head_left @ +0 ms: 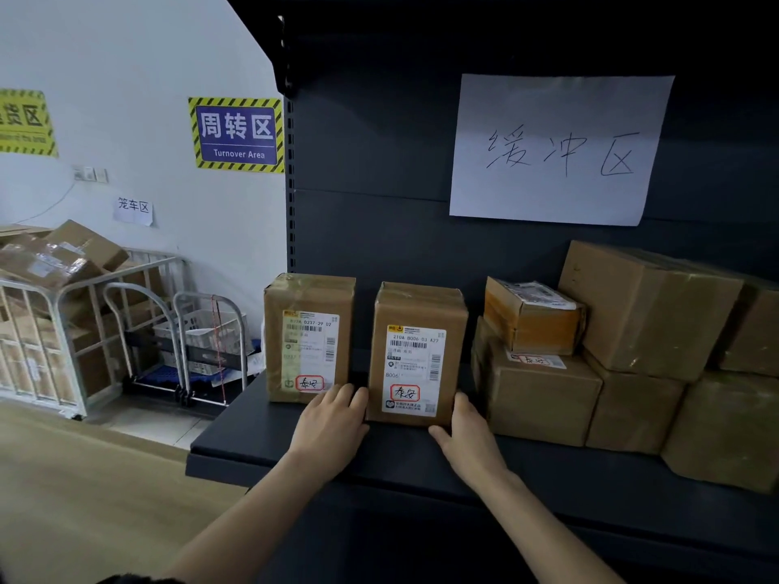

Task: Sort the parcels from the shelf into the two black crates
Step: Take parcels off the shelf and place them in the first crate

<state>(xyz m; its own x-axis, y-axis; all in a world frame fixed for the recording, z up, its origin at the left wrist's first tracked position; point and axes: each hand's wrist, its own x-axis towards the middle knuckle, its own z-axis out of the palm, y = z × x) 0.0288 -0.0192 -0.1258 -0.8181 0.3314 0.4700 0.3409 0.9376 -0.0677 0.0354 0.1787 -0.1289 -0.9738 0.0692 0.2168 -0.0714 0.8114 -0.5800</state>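
Observation:
A brown cardboard parcel (417, 356) with a white label and a red-ringed handwritten mark stands upright on the dark shelf (261, 440). My left hand (331, 421) lies flat against its lower left side, fingers reaching into the gap beside it. My right hand (466, 432) presses on its lower right side, thumb at the front bottom corner. A second, similar labelled parcel (310, 337) stands just to the left, apart from the first. The two black crates are out of view.
Several more brown boxes (632, 351) are stacked on the shelf's right. A paper sign (556, 149) hangs on the shelf's back panel. To the left stand a metal cage cart (63, 314) full of boxes, and hand trolleys (189, 347) on the floor.

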